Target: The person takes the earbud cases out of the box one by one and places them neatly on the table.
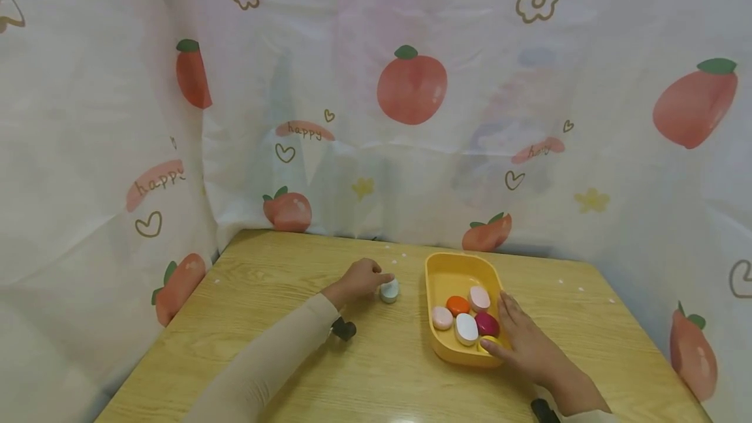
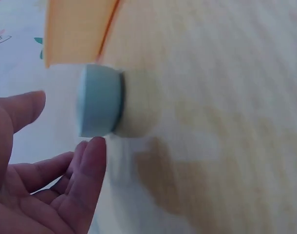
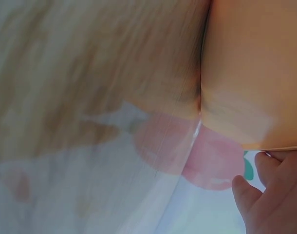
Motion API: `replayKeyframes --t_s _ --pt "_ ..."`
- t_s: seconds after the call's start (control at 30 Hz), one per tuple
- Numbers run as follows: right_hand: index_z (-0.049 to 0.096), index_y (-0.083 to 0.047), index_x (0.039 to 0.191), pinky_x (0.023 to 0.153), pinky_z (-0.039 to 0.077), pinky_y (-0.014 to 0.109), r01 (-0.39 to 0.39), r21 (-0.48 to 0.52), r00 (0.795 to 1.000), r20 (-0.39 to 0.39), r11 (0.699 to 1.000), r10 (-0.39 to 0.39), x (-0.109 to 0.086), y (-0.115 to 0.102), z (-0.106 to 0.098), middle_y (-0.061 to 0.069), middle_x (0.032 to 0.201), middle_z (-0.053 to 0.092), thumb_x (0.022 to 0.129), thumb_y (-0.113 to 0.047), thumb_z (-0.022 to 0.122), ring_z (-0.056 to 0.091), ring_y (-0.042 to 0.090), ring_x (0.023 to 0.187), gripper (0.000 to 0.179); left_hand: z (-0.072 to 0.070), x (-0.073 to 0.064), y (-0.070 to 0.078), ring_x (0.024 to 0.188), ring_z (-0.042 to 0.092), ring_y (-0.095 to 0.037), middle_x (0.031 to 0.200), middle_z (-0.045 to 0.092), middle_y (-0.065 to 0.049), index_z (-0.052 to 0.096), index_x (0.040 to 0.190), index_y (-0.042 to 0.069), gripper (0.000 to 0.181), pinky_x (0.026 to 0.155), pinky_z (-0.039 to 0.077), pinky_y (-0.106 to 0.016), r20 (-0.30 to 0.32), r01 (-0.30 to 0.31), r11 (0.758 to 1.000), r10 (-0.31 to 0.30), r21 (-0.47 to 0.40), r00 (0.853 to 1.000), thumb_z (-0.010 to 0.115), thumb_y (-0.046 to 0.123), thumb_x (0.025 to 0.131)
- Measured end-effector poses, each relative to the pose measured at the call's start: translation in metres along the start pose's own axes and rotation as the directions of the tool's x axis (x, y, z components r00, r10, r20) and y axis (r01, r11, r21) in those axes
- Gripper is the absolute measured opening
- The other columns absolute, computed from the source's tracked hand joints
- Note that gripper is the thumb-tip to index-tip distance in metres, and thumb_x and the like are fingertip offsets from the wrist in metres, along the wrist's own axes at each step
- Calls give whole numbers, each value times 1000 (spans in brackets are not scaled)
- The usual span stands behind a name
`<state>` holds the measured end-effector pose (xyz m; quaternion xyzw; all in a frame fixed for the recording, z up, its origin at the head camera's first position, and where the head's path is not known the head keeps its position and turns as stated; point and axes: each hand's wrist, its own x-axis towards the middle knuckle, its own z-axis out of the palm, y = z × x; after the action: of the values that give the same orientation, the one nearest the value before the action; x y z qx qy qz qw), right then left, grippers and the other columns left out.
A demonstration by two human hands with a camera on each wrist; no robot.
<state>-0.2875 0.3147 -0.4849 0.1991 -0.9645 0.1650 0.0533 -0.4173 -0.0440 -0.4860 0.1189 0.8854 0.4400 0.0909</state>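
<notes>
A small pale blue-green piece (image 2: pixel 101 100) with rounded sides and a flat base stands on the table. My left hand (image 1: pixel 362 279) is right beside it; in the left wrist view the thumb and fingers are spread, with fingertips (image 2: pixel 96 148) close to its near end. Whether they touch it I cannot tell. My right hand (image 1: pixel 531 344) rests along the right rim of a yellow tray (image 1: pixel 433 279), fingers outside, thumb over the edge. Inside lie several smooth rounded pieces: orange (image 1: pixel 458 305), pink (image 1: pixel 478 297), white (image 1: pixel 467 329), dark red (image 1: pixel 486 324) and a partly hidden yellow one.
The wooden table (image 1: pixel 329 377) reaches back to a fruit-printed cloth (image 1: pixel 352 31) that hangs behind and at both sides. Tiny white specks (image 1: pixel 403 255) dot the tabletop near its far edge and at the right.
</notes>
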Motion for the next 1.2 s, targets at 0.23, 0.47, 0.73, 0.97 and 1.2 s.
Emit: replayKeyframes --t_s 0.23,0.47,0.73,0.97,1.2 --pt "25 16 145 107 24 64 13 -15 1000 -4 1000 -14 0 -1 -1 28 156 13 92 -53 59 15 46 141 94 -1 10 18 74 64 -18 108 62 -10 60 123 -1 47 64 57 -30 3 -59 990 60 -128 998 67 35 93" --pt "24 15 146 108 23 63 0 -2 1000 -2 1000 0 -2 -4 -4 28 156 13 91 -53 59 15 46 141 94 9 19 46 74 64 -20 96 61 -6 60 122 -2 40 62 58 -30 45 -117 972 128 -202 991 66 26 95" --pt "23 15 146 108 22 63 5 -6 1000 -5 1000 -5 -3 -4 -3 27 156 13 92 -53 59 14 45 142 94 22 21 66 76 65 -20 98 62 -7 58 124 -3 38 64 58 -31 71 -116 967 135 -227 988 65 22 96" --pt "25 15 145 108 23 62 5 -17 1000 -8 1000 -5 -4 -5 -4 28 156 14 92 -53 58 15 45 142 93 33 25 79 73 67 -19 95 63 -5 58 125 -5 39 63 58 -32 80 -123 964 145 -235 986 65 18 95" --pt "25 15 145 109 22 61 2 -45 1000 -5 999 -2 -4 -4 -5 28 156 14 93 -55 56 15 46 141 93 45 29 90 72 67 -19 93 64 -5 60 120 -5 34 61 58 -31 104 -120 963 149 -240 983 67 15 94"
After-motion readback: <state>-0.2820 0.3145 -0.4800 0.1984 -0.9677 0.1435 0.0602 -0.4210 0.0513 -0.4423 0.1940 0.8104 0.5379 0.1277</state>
